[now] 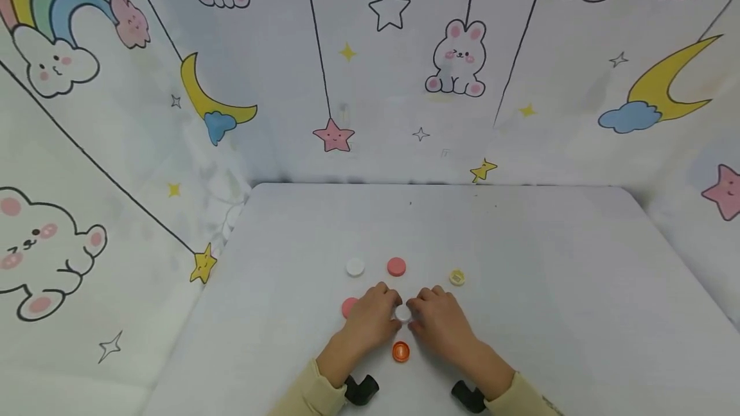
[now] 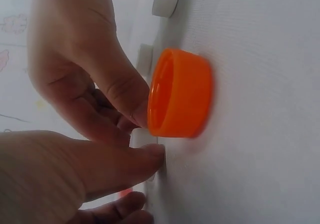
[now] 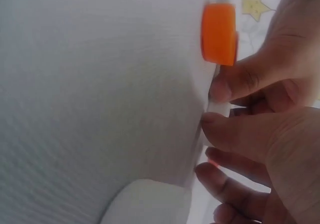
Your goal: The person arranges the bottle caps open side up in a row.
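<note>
A small white bottle cap (image 1: pixel 403 313) lies on the table between the two hands. My left hand (image 1: pixel 372 318) is on its left, and fingers and thumb hold that side. The right hand (image 1: pixel 444 325) holds the opposite side in the same way, both thumbs nearest the body. In the left wrist view, the right thumb (image 2: pixel 127 97) and left thumb (image 2: pixel 142 159) meet close to the white cap. Just in front of the hands is an orange cap (image 1: pixel 401 352), hollow side up. A pinkish-red cap (image 1: pixel 349 307) is partly hidden by my left hand.
Behind the hands lie another white cap (image 1: pixel 355 267), a pinkish-red cap (image 1: pixel 396 266) and a yellow cap (image 1: pixel 457 277). A white rounded thing (image 3: pixel 150 204) shows low in the right wrist view. The white table (image 1: pixel 277 262) meets patterned cloth walls (image 1: pixel 399 95).
</note>
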Tool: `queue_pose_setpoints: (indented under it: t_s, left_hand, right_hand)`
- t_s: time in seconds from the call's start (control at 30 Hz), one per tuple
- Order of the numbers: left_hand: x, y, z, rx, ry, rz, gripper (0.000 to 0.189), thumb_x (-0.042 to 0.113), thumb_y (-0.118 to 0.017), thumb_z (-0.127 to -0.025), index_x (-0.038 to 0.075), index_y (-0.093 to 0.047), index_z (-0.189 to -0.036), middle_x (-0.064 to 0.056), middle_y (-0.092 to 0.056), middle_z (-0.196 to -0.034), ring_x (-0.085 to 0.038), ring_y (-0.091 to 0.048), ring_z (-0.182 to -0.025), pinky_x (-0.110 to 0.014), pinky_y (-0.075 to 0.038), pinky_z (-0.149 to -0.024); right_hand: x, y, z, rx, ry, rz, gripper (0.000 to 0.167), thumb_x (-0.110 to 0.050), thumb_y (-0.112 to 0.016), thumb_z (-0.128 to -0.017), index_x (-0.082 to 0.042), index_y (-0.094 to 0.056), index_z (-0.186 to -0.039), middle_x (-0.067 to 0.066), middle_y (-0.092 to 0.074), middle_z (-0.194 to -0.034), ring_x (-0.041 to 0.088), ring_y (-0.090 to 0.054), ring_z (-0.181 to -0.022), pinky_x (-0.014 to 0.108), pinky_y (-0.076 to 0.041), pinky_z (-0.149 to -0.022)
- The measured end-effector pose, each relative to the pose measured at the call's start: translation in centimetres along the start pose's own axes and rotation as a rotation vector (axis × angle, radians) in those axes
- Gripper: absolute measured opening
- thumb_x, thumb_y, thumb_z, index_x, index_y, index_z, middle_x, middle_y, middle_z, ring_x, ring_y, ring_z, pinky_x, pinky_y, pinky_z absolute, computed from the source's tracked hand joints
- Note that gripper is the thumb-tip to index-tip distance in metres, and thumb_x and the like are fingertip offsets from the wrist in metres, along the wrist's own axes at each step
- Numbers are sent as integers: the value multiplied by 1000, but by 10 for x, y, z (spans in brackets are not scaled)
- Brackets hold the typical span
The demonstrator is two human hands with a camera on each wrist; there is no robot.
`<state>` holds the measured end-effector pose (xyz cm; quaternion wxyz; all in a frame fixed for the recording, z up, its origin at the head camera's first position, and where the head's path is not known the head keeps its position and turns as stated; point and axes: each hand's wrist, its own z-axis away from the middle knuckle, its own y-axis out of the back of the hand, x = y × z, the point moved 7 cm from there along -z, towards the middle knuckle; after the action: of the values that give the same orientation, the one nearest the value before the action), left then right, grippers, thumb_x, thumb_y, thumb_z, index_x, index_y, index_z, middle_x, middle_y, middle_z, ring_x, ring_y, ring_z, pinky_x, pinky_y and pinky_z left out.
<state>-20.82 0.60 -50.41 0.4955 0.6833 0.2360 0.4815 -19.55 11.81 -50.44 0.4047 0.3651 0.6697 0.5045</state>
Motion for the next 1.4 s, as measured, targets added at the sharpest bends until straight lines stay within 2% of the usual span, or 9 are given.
queue_pose_setpoints:
  t_s: [0.23, 0.43, 0.7, 0.9, 1.17, 1.4]
  left_hand:
    - [-2, -5, 0, 18, 12, -26, 26, 20, -80, -79, 11, -67, -100, 1, -52, -88, -14, -52, -80, -25, -45, -67]
    - [-3, -4, 0, 38, 10, -28, 26, 20, -78, -81, 11, -67, -103, 0, -57, -89, -15, -55, -82, -25, -46, -69]
    - [-3, -4, 2, 33, 22, 45, 25, 17, -73, -86, 8, -68, -108, 3, -59, -85, -10, -52, -76, -23, -46, -67]
    - [-6, -5, 6, 75, 22, 90, 23, 17, -71, -87, 9, -68, -109, 2, -62, -89, -9, -53, -77, -24, -47, -69]
    - [-9, -4, 6, 136, 14, 152, 21, 17, -68, -90, 8, -69, -108, 4, -61, -87, -7, -47, -71, -20, -43, -65]
    - [-9, -1, 7, 166, 31, 275, 16, 17, -64, -93, 10, -71, -105, 6, -64, -83, -4, -51, -69, -20, -44, -63]
  right_hand:
    - [-1, 2, 0, 50, 6, -17, 30, -21, -88, -69, -14, -75, -95, -6, -60, -82, 13, -48, -78, 30, -41, -67]
    - [1, 0, -2, 20, -36, -62, 30, -20, -86, -72, -13, -74, -98, -5, -63, -82, 14, -52, -78, 32, -43, -69]
    - [1, 3, -3, 5, -89, -142, 28, -17, -83, -76, -11, -72, -100, -5, -67, -79, 13, -57, -72, 34, -47, -70]
    - [-1, 4, -1, 14, -82, -146, 29, -15, -81, -78, -11, -72, -106, -6, -64, -80, 11, -57, -73, 34, -48, -70]
    - [-1, 9, 4, 78, -56, -176, 32, -14, -77, -83, -11, -71, -114, -8, -63, -85, 6, -52, -71, 27, -47, -66]
    - [1, 10, 6, 102, -86, -250, 27, -17, -75, -85, -14, -66, -110, -13, -59, -81, 2, -46, -65, 20, -43, -59]
